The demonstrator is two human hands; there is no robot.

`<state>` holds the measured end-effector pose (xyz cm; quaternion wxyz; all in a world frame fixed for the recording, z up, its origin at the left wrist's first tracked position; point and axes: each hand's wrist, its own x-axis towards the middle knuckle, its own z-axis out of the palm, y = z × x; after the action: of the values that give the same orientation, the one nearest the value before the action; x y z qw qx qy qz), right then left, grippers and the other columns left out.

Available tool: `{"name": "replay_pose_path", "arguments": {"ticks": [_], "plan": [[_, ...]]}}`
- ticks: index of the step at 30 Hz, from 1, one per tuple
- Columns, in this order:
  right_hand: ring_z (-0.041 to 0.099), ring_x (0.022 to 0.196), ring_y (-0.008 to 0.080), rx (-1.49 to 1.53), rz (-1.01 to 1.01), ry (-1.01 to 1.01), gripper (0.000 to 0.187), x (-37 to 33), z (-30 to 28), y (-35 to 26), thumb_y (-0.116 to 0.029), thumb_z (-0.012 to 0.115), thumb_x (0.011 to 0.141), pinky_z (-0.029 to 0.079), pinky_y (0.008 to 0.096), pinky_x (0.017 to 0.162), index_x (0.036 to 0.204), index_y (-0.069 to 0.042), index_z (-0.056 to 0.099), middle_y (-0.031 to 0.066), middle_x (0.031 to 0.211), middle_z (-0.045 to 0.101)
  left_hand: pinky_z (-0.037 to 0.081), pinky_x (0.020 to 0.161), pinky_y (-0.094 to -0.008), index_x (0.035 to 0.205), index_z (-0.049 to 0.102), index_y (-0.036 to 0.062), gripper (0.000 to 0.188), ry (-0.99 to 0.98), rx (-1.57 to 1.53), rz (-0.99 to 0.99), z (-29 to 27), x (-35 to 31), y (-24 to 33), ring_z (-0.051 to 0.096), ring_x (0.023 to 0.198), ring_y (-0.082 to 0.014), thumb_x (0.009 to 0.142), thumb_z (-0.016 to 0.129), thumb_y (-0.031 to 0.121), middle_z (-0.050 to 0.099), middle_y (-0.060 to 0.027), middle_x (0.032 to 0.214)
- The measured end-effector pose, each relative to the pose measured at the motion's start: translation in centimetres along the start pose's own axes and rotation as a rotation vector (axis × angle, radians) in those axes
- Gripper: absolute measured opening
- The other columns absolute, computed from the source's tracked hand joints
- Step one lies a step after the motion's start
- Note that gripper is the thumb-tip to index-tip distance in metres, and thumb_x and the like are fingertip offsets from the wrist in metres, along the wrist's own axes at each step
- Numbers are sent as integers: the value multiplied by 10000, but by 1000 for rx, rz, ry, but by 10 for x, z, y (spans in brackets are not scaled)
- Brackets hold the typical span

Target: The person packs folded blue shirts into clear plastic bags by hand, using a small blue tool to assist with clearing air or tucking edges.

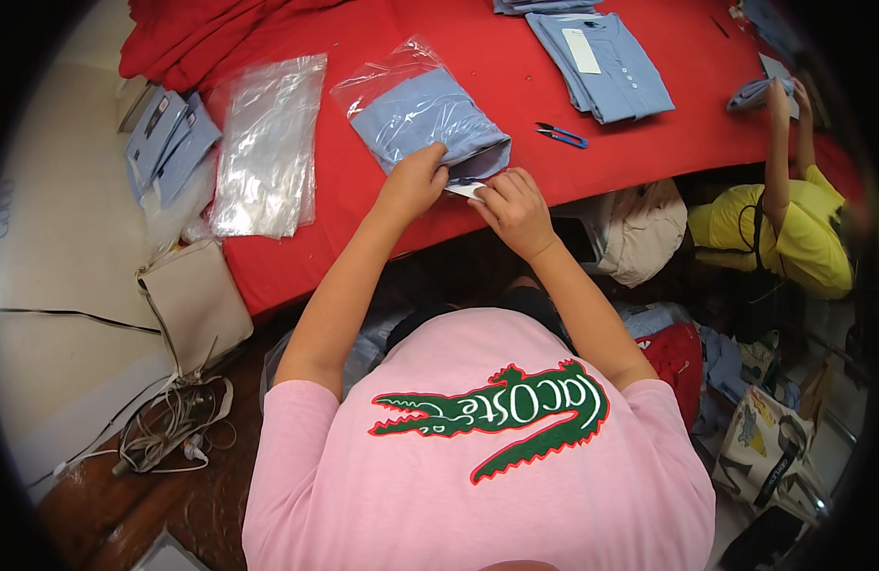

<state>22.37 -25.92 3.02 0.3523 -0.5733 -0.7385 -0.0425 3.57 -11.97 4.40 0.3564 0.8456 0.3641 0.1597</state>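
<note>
A folded light-blue shirt (416, 112) lies at the table's near edge, mostly inside a clear plastic bag (371, 84). The bag's open end faces me, and the shirt's collar end shows there. My left hand (418, 183) is closed on the near left edge of the bagged shirt, its thumb and fingers pinched together. Beside it, my right hand (516, 211) pinches a white tag (465, 189) that sticks out at the collar end. Part of the tag is hidden under the fingers.
Flat clear bags (268, 143) lie to the left on the red tablecloth (363, 224). Blue-handled thread snips (561, 135) and folded blue shirts (615, 76) lie to the right. A co-worker in yellow (791, 224) handles blue cloth. Cables (178, 419) tangle on the floor.
</note>
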Motion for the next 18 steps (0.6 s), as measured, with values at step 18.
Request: {"name": "replay_pose_path", "arguments": {"ticks": [18], "plan": [[706, 965, 331, 259, 266, 82, 289, 2, 18, 18, 3, 744, 812, 567, 442, 808, 1072, -91, 663, 80, 1063, 681, 551, 1063, -434, 1421, 526, 27, 529, -31, 21, 208, 11, -10, 12, 632, 1307, -416, 922, 699, 4, 631, -225, 1436]]}}
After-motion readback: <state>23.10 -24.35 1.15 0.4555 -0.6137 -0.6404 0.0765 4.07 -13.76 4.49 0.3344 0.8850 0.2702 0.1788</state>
